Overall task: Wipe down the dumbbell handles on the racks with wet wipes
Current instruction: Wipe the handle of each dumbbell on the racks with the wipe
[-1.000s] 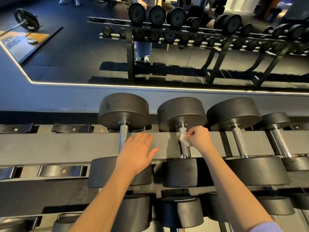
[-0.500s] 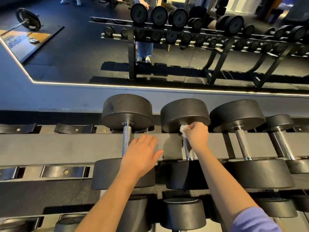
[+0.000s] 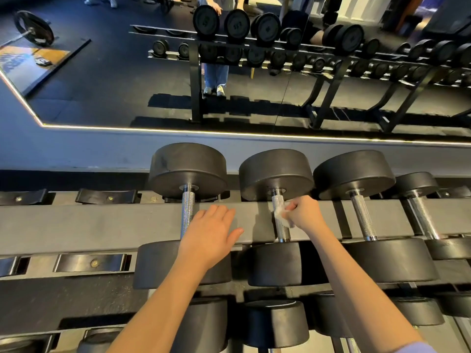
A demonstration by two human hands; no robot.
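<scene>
Several black dumbbells with knurled chrome handles lie across the top rack rail (image 3: 76, 225). My right hand (image 3: 304, 212) grips a white wet wipe (image 3: 281, 215) and holds it against the handle of the second dumbbell (image 3: 280, 230), about midway along its length. My left hand (image 3: 210, 231) rests flat with straight fingers on the rail, just right of the first dumbbell's handle (image 3: 187, 210). To the right of my right hand, the third dumbbell's handle (image 3: 363, 217) and a fourth handle (image 3: 421, 217) are bare.
Empty black cradles (image 3: 107, 196) sit on the rack to the left. More dumbbells (image 3: 276, 322) fill the lower tier. A wall mirror (image 3: 254, 72) behind the rack reflects another dumbbell rack, a barbell and a standing person's legs.
My right hand slid the wipe up the second handle to the far head, then back down toward the middle. My left hand stayed flat on the rail.
</scene>
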